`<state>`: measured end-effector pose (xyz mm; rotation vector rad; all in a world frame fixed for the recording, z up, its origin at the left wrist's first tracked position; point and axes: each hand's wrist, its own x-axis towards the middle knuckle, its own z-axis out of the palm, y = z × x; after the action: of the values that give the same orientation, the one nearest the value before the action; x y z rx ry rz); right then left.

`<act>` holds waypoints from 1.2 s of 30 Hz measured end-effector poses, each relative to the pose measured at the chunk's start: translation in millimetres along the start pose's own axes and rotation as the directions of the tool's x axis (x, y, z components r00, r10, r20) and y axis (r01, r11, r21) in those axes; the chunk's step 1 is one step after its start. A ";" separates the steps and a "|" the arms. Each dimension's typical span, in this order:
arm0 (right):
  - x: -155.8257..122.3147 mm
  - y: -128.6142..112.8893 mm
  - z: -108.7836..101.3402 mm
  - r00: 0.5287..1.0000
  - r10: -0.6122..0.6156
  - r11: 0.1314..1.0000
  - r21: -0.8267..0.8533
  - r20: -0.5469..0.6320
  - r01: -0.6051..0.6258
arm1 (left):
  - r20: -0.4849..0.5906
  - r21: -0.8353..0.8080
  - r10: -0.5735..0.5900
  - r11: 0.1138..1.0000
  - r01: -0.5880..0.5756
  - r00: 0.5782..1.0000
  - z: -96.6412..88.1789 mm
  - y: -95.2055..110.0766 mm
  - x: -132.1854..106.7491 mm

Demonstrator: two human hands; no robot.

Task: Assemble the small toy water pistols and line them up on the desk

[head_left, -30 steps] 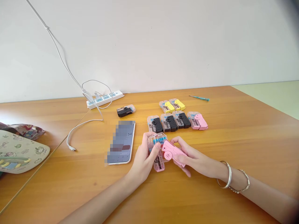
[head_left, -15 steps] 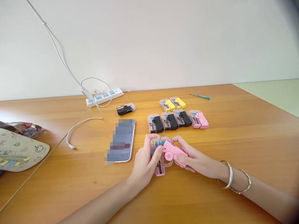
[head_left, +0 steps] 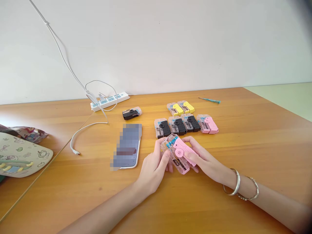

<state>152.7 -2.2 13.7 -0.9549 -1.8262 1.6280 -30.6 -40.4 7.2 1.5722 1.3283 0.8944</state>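
Observation:
Between both hands is a folding mini water gun [head_left: 179, 155] with a clear body, lettering on its side, blue inner parts and a pink handle folded against the body. My left hand [head_left: 154, 167] is closed on its clear side, thumb on top. My right hand [head_left: 201, 159] grips the pink part, thumb lying near the round pivot. Just beyond are several similar folded guns: black-and-clear ones [head_left: 177, 126], a pink one [head_left: 208, 124] and two yellow ones [head_left: 186, 107].
Left of the hands lies a phone [head_left: 129, 146], its screen partly blurred out. Another black gun [head_left: 132, 113] sits behind it, near a white power strip [head_left: 110, 101] with cables. A teal screwdriver [head_left: 210, 100] lies at the back right. A patterned bag [head_left: 26, 156] is at the left.
The pink handle, angled out from the clear body before, now lies folded flush along it. The gun has turned so its lower end points more to the right.

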 end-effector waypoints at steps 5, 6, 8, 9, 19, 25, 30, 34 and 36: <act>-2.0 -0.2 -0.8 0.995 -0.088 0.992 -0.085 0.051 0.092 | 0.022 -0.120 0.017 0.993 -0.015 1.000 2.5 -0.2 0.6; -2.0 0.2 -1.5 0.993 -0.108 0.988 -0.105 0.054 0.114 | 0.016 -0.137 0.020 0.990 -0.017 1.000 2.7 -0.2 0.7; -1.3 1.5 -3.2 0.985 -0.170 0.968 -0.183 0.020 0.171 | 0.002 -0.158 0.024 0.987 -0.024 1.000 2.8 -0.1 0.9; -0.8 2.1 -4.1 0.977 -0.211 0.946 -0.253 -0.012 0.201 | -0.002 -0.169 0.029 0.985 -0.029 1.000 2.8 0.0 0.8; 0.8 -1.6 -7.9 0.819 -0.566 0.519 -0.812 -0.093 0.267 | 0.009 0.077 0.107 0.991 -0.108 0.994 1.6 -0.6 1.3; 12.9 -11.5 -65.5 0.689 -0.636 0.442 -0.896 -0.348 -0.043 | 0.105 0.252 0.226 0.936 -0.246 0.968 -1.9 0.3 2.6; 17.8 -4.0 -128.8 0.643 -0.431 0.467 -0.766 -0.633 -0.442 | 0.219 0.356 0.265 0.874 -0.329 0.939 -1.9 2.7 4.3; 16.6 16.1 -157.8 0.655 -0.317 0.460 -0.715 -0.686 -0.527 | 0.257 0.421 0.325 0.810 -0.408 0.910 -0.4 3.2 2.5; 15.8 25.9 -163.2 0.666 -0.272 0.450 -0.703 -0.695 -0.550 | 0.280 0.454 0.376 0.759 -0.467 0.883 0.6 3.6 1.3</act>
<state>271.9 113.3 11.6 -1.9247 -1.8822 -0.0342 -28.5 -39.5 10.3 2.3864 1.1513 0.6644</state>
